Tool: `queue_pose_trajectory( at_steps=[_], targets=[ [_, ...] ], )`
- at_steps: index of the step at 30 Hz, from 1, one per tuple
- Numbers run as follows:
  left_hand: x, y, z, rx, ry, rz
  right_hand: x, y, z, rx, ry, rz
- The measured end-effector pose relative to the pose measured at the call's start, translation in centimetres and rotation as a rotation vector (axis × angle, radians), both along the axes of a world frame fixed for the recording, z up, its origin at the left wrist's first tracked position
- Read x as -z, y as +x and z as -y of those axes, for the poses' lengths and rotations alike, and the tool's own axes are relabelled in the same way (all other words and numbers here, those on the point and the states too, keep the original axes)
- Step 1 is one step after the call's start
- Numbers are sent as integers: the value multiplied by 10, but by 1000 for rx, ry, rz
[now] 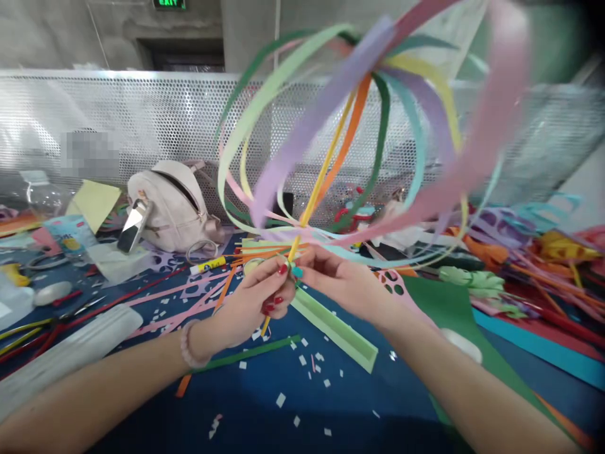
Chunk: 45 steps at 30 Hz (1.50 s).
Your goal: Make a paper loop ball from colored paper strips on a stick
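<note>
A ball of looped paper strips (359, 126) in green, purple, pink, orange, yellow and teal is raised in front of me on a yellow stick (326, 167). My left hand (258, 299), with red nails and a pink bead bracelet, grips the lower part of the stick. My right hand (338, 280) pinches the gathered strip ends where they meet the stick, just beside the left fingers. The stick's bottom tip pokes out below my left hand.
On the blue table (293, 378) lie white paper bits, a light green strip (335, 328), pink and red strips, a glue stick (208, 266), and dark green paper (439, 309). A pale backpack (170, 211) with a phone stands at the left. Paper scraps pile up at the right.
</note>
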<state>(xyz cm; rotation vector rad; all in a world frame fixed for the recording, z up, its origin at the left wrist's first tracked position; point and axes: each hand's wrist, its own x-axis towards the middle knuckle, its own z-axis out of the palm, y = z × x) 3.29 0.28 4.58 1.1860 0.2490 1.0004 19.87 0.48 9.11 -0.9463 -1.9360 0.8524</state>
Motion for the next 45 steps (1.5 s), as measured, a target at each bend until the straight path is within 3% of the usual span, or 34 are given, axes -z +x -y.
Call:
queue_pose_trajectory(
  at_steps=[5, 13, 20, 45],
  targets=[
    [-5, 2, 4, 4, -34, 23, 2, -3, 5, 172, 221, -11],
    [-4, 2, 6, 31, -50, 10, 2, -1, 8, 204, 509, 99],
    [-3, 1, 5, 24, -55, 16, 2, -4, 12, 274, 480, 100],
    [-2, 3, 5, -12, -25, -4, 10, -5, 9, 272, 497, 8]
  ],
)
